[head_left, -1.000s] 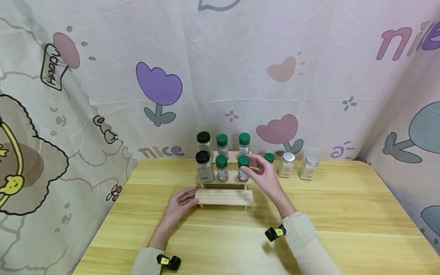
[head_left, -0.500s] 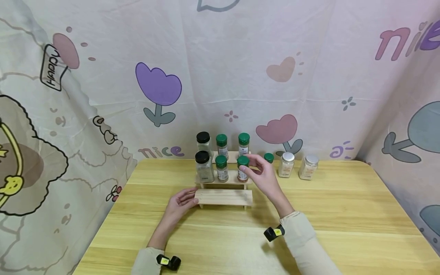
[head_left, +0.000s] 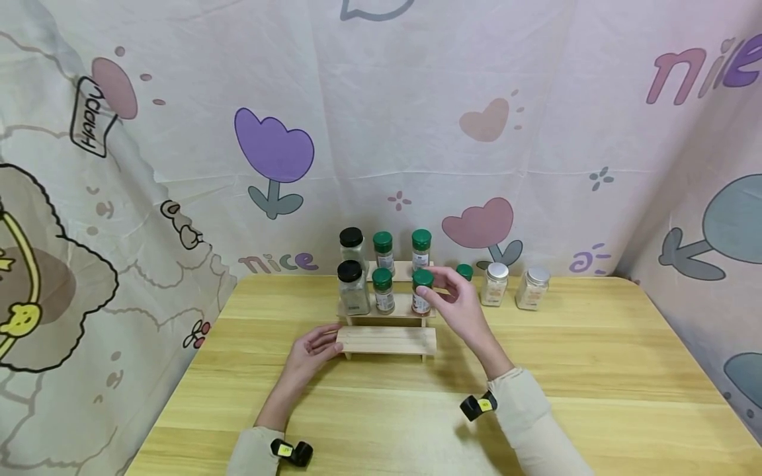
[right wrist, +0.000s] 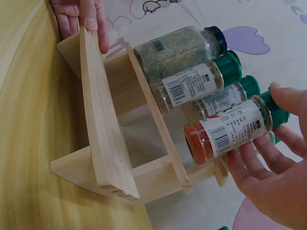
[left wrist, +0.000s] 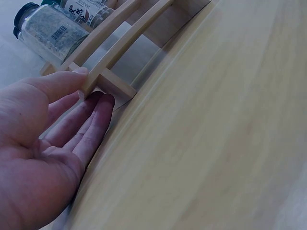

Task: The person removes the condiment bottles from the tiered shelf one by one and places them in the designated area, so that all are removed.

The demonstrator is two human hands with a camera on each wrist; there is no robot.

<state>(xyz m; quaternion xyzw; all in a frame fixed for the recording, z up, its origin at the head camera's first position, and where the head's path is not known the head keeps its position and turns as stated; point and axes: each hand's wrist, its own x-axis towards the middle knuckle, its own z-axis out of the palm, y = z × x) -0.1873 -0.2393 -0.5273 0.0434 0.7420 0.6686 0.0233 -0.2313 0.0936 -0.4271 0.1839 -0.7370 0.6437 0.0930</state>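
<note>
My right hand (head_left: 458, 304) holds a spice jar (right wrist: 225, 132) with a green lid and red powder, thumb at the lid and fingers along its side. The jar is at the right end of the middle tier of a small wooden rack (head_left: 387, 340); whether its base touches the wood I cannot tell. My left hand (head_left: 311, 350) grips the left end of the lowest tier, thumb (left wrist: 62, 84) on top, fingers underneath. Left of the held jar on the same tier stand a green-lidded jar (head_left: 383, 291) and a larger black-lidded jar (head_left: 354, 291).
On the top tier stand a black-lidded jar (head_left: 352, 243) and two green-lidded jars (head_left: 383, 251). Right of the rack, two silver-lidded jars (head_left: 494, 284) and a green-lidded jar (head_left: 465, 272), partly hidden by my right hand, stand on the wooden table (head_left: 595, 357). A printed cloth hangs behind.
The right hand and its jar have shifted very slightly to the right along the middle tier. My left hand keeps its grip on the rack, which stays in place.
</note>
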